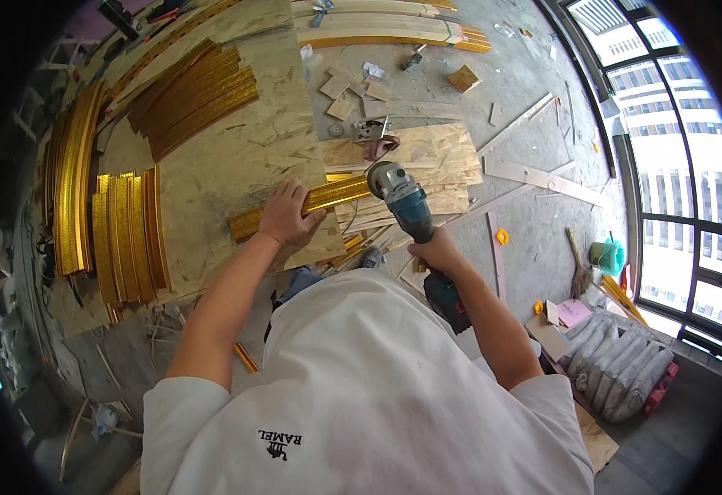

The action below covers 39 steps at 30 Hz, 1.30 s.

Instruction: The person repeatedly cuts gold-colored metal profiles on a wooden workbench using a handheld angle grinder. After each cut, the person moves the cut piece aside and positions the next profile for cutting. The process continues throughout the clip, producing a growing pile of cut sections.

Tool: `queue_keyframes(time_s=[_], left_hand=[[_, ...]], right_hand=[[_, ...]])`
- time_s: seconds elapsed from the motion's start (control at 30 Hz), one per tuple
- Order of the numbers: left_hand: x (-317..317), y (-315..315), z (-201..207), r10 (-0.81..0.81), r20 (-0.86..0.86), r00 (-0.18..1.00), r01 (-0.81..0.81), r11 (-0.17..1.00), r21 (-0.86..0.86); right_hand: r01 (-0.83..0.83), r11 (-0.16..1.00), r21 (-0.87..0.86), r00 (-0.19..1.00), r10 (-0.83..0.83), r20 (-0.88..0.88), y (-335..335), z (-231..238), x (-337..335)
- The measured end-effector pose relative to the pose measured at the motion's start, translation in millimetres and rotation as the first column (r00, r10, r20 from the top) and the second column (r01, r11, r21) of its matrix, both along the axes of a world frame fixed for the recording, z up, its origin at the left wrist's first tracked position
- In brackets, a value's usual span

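A length of gold moulding [338,195] lies on a chipboard worktop [283,124], one end sticking out past the right edge. My left hand [289,216] grips it near its left end, thumb towards me and fingers over the top. In my right hand [437,252] is a teal and black cordless angle grinder [410,208], held by its body. Its disc is at the moulding's overhanging right end; whether it touches cannot be told from here. Stacks of cut gold strips [128,235] and darker gold strips [196,95] rest on the left part of the board.
Lower down to the right, wood pieces and a chipboard offcut [452,165] bear a metal-based tool [375,130]. Long timber lengths [386,31] lie at the back. Beside the windows are a broom [580,276], a green bucket [607,256] and grey bags [617,363]. Offcuts litter the concrete floor.
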<state>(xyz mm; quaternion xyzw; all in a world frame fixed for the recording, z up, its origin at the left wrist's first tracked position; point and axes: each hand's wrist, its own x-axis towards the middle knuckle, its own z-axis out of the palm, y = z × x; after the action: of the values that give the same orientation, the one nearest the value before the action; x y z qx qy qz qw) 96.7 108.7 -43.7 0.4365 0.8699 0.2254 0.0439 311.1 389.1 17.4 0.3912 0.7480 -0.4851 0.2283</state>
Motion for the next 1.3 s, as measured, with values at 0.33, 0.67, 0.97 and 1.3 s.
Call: queue_keyframes(time_s=[0.33,0.67,0.97,1.3], left_hand=[[-1,0,-3,-0.015,-0.015,1.000,0.016,0.999,0.030],[-3,-1,-5,-0.029,-0.007,1.000,0.029,0.999,0.046],[-4,-1,-9,-0.025,0.006,1.000,0.025,0.999,0.033],[-5,-2,-9,-0.042,-0.001,0.999,0.042,0.998,0.047]], right_hand=[[-0.013,0.999,-0.041,0.999,0.014,0.034,4,5,-7],[-0.034,0.998,-0.049,0.999,0.035,0.025,5,10,-6],[-0.036,0.997,-0.069,0.999,0.039,0.033,5,11,-6],[-0.059,0.997,-0.047,0.998,0.060,0.018,2,9,-1]])
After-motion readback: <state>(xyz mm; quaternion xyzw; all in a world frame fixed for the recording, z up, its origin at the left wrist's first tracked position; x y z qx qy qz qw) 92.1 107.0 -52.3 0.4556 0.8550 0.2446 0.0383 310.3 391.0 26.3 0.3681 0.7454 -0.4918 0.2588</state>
